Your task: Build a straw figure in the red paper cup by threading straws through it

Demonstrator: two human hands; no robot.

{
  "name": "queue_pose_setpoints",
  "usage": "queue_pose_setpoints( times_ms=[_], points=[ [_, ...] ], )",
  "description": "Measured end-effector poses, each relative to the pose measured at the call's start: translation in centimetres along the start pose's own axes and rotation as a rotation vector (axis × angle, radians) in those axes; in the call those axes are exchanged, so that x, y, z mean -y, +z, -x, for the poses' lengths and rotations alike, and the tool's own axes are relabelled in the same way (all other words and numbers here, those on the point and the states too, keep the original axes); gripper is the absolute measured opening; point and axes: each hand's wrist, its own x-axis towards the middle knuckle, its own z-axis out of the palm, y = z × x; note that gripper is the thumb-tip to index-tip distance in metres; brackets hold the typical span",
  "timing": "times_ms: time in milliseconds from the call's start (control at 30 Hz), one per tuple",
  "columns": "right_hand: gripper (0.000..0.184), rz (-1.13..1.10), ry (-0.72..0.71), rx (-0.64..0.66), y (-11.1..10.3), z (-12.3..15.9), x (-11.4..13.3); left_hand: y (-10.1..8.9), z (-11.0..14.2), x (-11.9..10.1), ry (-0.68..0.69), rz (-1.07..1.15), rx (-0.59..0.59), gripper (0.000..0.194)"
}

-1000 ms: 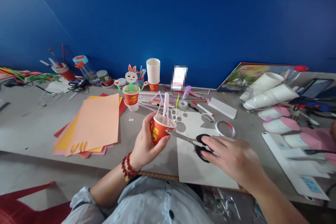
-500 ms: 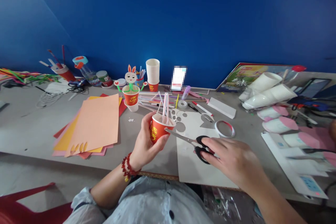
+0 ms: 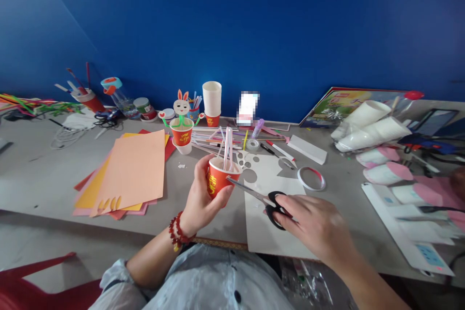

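Wrapped round a red paper cup (image 3: pixel 220 180) with yellow lettering is my left hand (image 3: pixel 203 198), its thumb across the lower front. Several pale straws (image 3: pixel 227 147) stand in the cup and rise above its white rim. My right hand (image 3: pixel 312 225) grips black-handled scissors (image 3: pixel 259 197) by the finger loops. The scissors' tip meets the cup's side just below the rim; whether it has pierced the wall I cannot tell. Under the scissors lies a white sheet (image 3: pixel 272 232) with round holes cut from it.
Coloured paper sheets (image 3: pixel 134 169) lie at left. Behind them stands a red cup with a rabbit figure (image 3: pixel 181 128), beside stacked white cups (image 3: pixel 212 99). A tape roll (image 3: pixel 311 178), bagged white cups (image 3: pixel 374 131) and a power strip (image 3: pixel 403 227) occupy the right side.
The cup has shifted slightly left in my left hand. My right hand and the scissors have moved a little left and down, with the tip still at the cup's side.
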Motion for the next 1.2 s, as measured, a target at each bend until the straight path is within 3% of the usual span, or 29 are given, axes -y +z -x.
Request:
queue_pose_setpoints(
  times_ms=[333, 600, 733, 900, 1100, 1200],
  points=[
    [0.025, -0.009, 0.001, -0.006, -0.3, -0.6, -0.3, -0.3, -0.2, -0.2, 0.05, -0.055, -0.003, 0.07],
    [0.029, -0.099, 0.028, 0.06, 0.2, -0.2, -0.7, -0.1, 0.0, 0.0, -0.017, 0.047, 0.035, 0.068],
    [0.027, -0.317, 0.182, 0.18, 0.2, -0.3, -0.3, 0.0, 0.0, 0.3, -0.008, 0.098, 0.028, 0.069],
    [0.037, -0.752, 0.486, 0.394, 1.0, -0.2, 1.2, 0.5, -0.1, 0.9, 0.044, 0.11, -0.058, 0.069],
    [0.046, -1.257, 0.782, 0.43, 2.6, 0.3, 3.3, 1.1, -0.1, 1.4, 0.036, 0.106, -0.095, 0.067],
    [0.052, -1.538, 0.851, 0.472, 3.1, 1.0, 3.9, 1.1, 0.0, 1.6, 0.01, 0.113, -0.123, 0.065]
  ],
)
